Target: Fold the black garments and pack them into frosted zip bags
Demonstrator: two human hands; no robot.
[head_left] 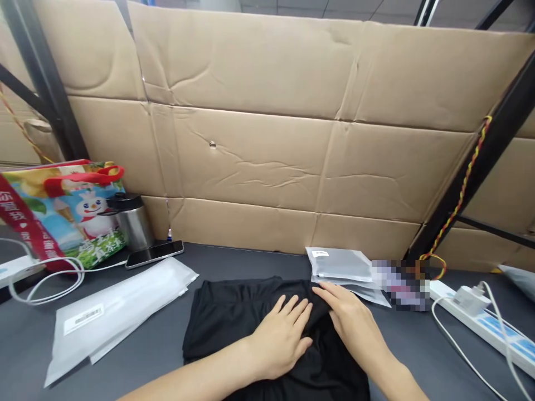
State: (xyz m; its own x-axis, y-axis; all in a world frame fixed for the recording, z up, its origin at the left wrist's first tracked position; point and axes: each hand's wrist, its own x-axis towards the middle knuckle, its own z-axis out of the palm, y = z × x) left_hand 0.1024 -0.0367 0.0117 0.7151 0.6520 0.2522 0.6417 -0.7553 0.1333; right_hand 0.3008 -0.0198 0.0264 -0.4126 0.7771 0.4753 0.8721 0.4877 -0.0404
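- left hand [278,340]: fingers spread, flat on black garment [225,320], no grip
- right hand [349,314]: fingers extended, resting on same garment
- garment on grey desk [251,260], between plastic bags [338,267]
- cardboard wall [251,156] behind

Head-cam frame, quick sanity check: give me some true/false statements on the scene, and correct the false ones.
1. The left hand and right hand both rest on a black garment. True.
2. The phone lies on top of the black garment. False: it lies on the desk beside a steel flask.
3. The left hand holds the steel flask. False: the flask stands by a tote bag, away from both hands.
4. A bag with a barcode label lies left of the black garment. True.
5. A power strip lies at the right of the desk. True.
6. The wall behind the desk is brick. False: it is cardboard.
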